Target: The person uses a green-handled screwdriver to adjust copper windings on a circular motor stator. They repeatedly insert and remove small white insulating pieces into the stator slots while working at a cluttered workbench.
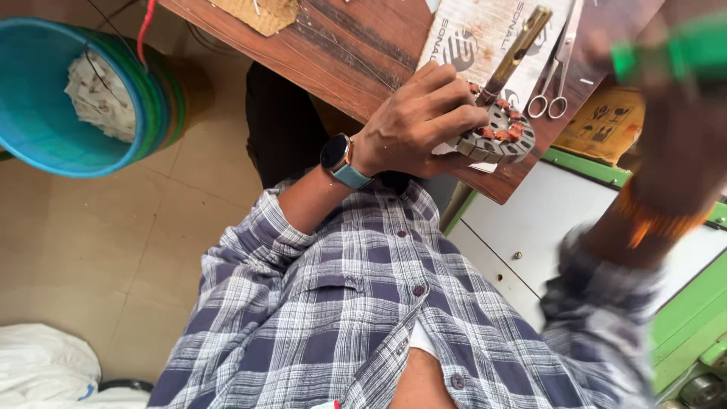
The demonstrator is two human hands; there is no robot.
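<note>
Wood table (348, 45) is seen carrying a round metal motor core (496, 136) with copper windings near its edge, steadied under the closed left hand (416, 125). A green-handled tool (681, 53) is gripped by the blurred right hand (681, 144), raised. Careful aim is called for next.

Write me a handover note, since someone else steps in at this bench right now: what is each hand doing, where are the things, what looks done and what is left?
Left hand: clamped over the round motor stator at the edge of the wooden table, pressing a brass-coloured rod tool against it.
Right hand: raised, blurred, gripping a green-handled tool.
Nearby: scissors on the printed sheet; blue bin on the floor.
Done: copper windings show on several stator slots.
Left: how many slots are unfinished cannot be told; the left hand hides part of the ring.
</note>
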